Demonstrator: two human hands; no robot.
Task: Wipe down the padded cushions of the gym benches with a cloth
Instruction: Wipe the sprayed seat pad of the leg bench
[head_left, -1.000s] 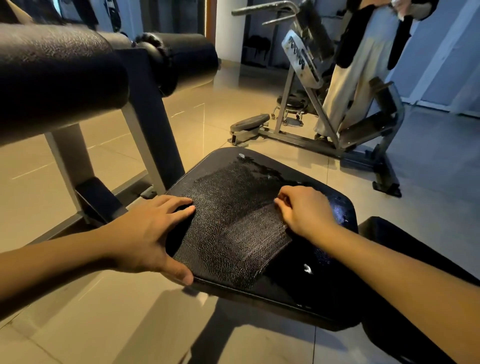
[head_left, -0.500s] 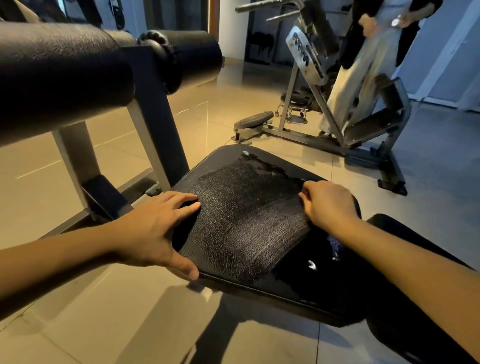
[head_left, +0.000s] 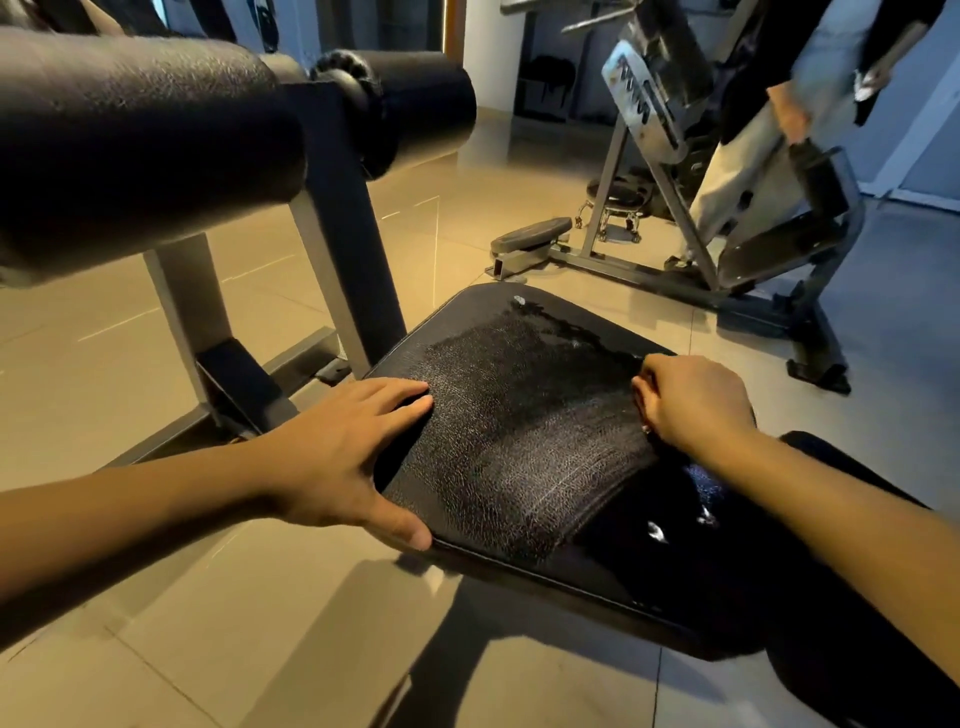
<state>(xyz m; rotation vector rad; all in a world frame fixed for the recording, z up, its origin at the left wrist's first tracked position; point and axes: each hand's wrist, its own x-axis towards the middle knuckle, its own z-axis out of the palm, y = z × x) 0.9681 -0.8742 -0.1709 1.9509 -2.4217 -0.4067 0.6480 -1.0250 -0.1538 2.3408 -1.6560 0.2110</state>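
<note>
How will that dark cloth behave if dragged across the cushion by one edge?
Likely floppy: the cloth lies flat, hugging the cushion. Probably light, since the right hand pinches only its edge. It may bunch rather than slide; its weave looks coarse.

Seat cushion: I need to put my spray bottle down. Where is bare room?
Bare: the glossy near-right corner of the seat cushion, between the cloth and the right forearm; also floor tiles below the left hand. Crowded: cushion middle, under cloth and right hand.

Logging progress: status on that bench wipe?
Left hand flat on cushion edge. Right hand pinches cloth, spread over cushion. Person at far machine, not in the way.
</note>
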